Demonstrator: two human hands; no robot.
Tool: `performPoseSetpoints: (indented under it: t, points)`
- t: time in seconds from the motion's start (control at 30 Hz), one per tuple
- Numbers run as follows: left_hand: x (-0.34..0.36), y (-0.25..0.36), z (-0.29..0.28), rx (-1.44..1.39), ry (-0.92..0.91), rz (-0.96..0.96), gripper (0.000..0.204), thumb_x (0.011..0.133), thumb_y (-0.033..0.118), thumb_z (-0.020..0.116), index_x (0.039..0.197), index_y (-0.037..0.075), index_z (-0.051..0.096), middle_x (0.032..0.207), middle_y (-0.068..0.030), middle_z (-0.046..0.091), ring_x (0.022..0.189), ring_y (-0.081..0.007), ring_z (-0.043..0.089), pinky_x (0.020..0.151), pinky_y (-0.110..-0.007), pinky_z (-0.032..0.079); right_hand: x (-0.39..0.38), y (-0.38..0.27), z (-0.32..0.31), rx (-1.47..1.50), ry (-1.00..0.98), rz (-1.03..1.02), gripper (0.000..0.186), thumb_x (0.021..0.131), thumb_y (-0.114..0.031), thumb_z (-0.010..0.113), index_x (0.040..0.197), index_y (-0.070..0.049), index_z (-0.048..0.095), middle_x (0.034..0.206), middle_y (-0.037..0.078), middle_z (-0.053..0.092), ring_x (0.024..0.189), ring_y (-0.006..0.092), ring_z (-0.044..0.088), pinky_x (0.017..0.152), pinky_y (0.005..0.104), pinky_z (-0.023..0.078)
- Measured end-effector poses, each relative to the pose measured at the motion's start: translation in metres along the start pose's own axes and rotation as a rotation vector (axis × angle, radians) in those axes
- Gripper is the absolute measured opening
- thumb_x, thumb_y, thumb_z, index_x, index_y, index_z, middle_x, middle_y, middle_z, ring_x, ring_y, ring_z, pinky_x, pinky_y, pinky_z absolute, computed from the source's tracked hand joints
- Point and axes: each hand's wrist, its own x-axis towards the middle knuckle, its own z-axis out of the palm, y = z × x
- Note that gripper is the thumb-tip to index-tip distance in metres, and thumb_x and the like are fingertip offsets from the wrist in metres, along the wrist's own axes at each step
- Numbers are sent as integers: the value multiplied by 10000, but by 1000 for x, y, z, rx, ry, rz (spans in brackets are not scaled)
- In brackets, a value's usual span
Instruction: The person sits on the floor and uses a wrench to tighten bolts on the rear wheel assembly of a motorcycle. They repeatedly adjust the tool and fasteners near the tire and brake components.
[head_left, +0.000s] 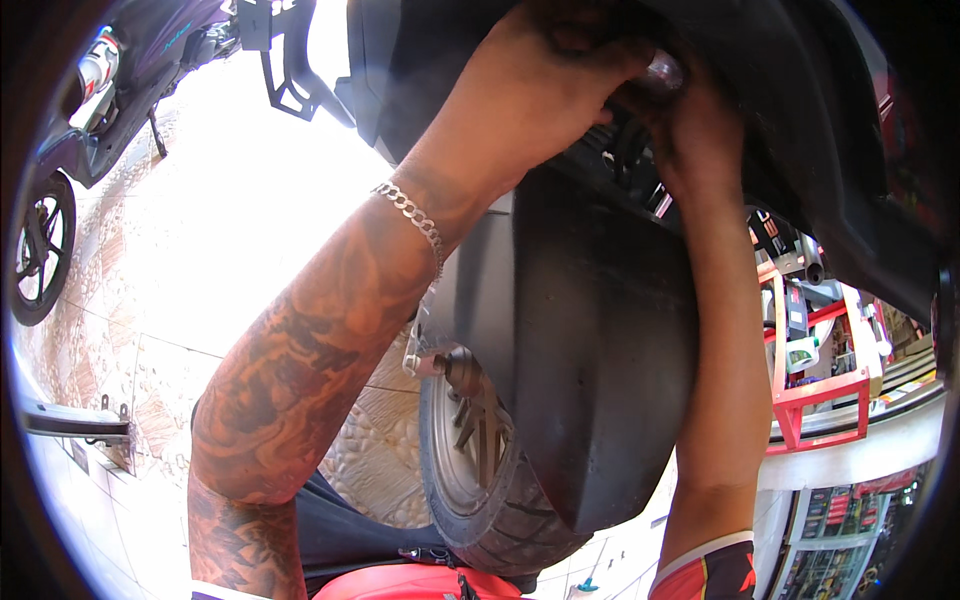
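Both of my arms reach up to the underside of a motorcycle's dark tail, above the black rear mudguard [600, 350]. My left hand [550, 95] is bent under the dark bodywork [800, 90], its fingers curled in shadow. At its thumb end is a small shiny rounded spot [665, 72]; whether it is a part or the thumbnail I cannot make out. My right hand [705, 135] is close beside it, its fingers mostly hidden in the dark. Wires and small parts [625, 150] show between the hands. A silver chain bracelet [410, 212] circles my left wrist.
Below the mudguard is the rear tyre [510, 520] on a patterned tile floor [375, 450]. Another motorcycle [100, 130] stands at the far left. A red metal frame [820, 410] and glass shelves with goods [840, 530] are at the right.
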Motion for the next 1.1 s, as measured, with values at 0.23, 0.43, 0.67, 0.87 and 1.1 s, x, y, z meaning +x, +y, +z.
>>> performPoseSetpoints:
  t: [0.23, 0.43, 0.67, 0.87, 1.1]
  points:
    - [2, 9, -11, -147, -123, -210, 400, 927, 271, 777, 1144, -41, 654, 936, -87, 699, 796, -153, 661, 690, -283, 533, -7, 24, 3, -337, 282, -42, 347, 1069, -169, 498, 1372, -20, 576, 1316, 148, 607, 1215, 279, 619, 1007, 458, 566]
    - [12, 7, -10, -152, -174, -165, 267, 915, 247, 754, 877, -16, 724, 718, -49, 652, 678, -119, 604, 612, -272, 451, -5, 19, -7, -214, 144, -34, 364, 1076, -219, 504, 1395, -54, 568, 1324, 131, 615, 1205, 270, 627, 1009, 483, 543]
    - [4, -8, -10, -247, -105, -102, 337, 954, 244, 719, 1129, -39, 671, 939, -108, 707, 778, -157, 676, 699, -286, 544, 3, 24, -24, -65, 248, 40, 390, 1084, -255, 489, 1426, -78, 551, 1350, 89, 622, 1198, 234, 634, 948, 431, 578]
    - [5, -11, -14, -171, -174, -151, 380, 968, 243, 710, 1211, -39, 636, 1028, -119, 715, 849, -174, 693, 734, -292, 566, 1, 21, -28, -145, 240, 57, 396, 1085, -251, 483, 1436, -78, 544, 1364, 83, 618, 1206, 213, 633, 869, 383, 609]
    - [-7, 2, -20, -177, -189, -176, 450, 973, 221, 674, 1356, 2, 588, 1215, -108, 681, 1030, -173, 682, 891, -316, 558, -20, 9, 3, -343, 190, 138, 391, 1089, -245, 502, 1404, -23, 569, 1349, 118, 646, 1211, 253, 646, 1027, 421, 554]
